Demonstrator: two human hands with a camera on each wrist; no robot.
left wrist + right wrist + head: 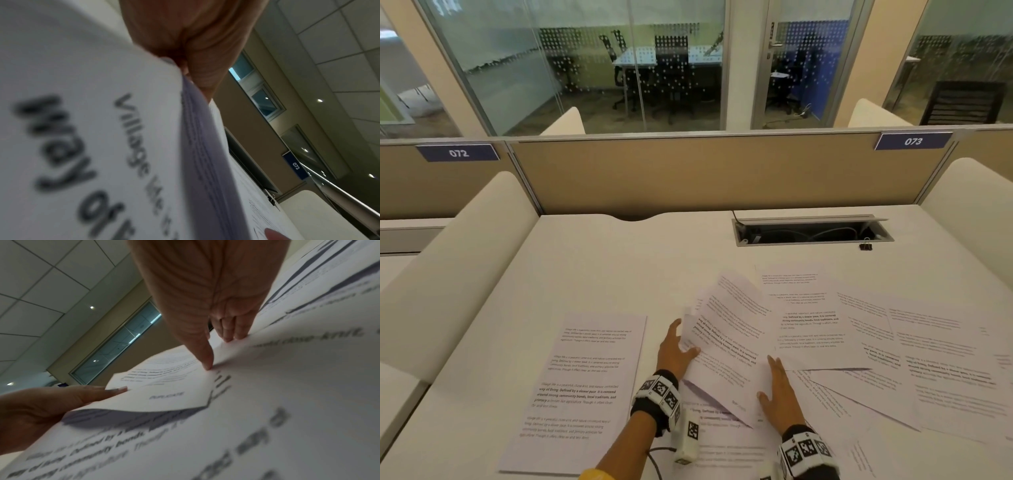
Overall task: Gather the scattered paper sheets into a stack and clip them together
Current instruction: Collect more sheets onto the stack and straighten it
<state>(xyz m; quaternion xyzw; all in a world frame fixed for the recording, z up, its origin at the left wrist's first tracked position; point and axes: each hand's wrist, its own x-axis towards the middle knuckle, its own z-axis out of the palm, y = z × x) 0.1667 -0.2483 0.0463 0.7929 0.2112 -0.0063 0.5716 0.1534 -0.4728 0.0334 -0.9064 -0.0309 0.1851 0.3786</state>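
My left hand [683, 339] grips the left edge of a small bundle of printed paper sheets [726, 342], thumb on top, and lifts that edge off the white desk [619, 267]. In the right wrist view the raised bundle [164, 386] curls above the sheets under it. My right hand [775, 382] lies flat on the paper to the right, its straight fingertips [207, 365] pressing down. One sheet [582, 387] lies alone to the left. More sheets [935, 359] fan out overlapping to the right. A black binder clip [865, 246] sits far back on the right.
An open cable box [811, 231] is sunk into the desk just behind the clip. A tan partition [705, 174] closes the back of the desk, and white side panels [465, 260] flank it. Both wrists carry marker bands, with a cable trailing from the left one.
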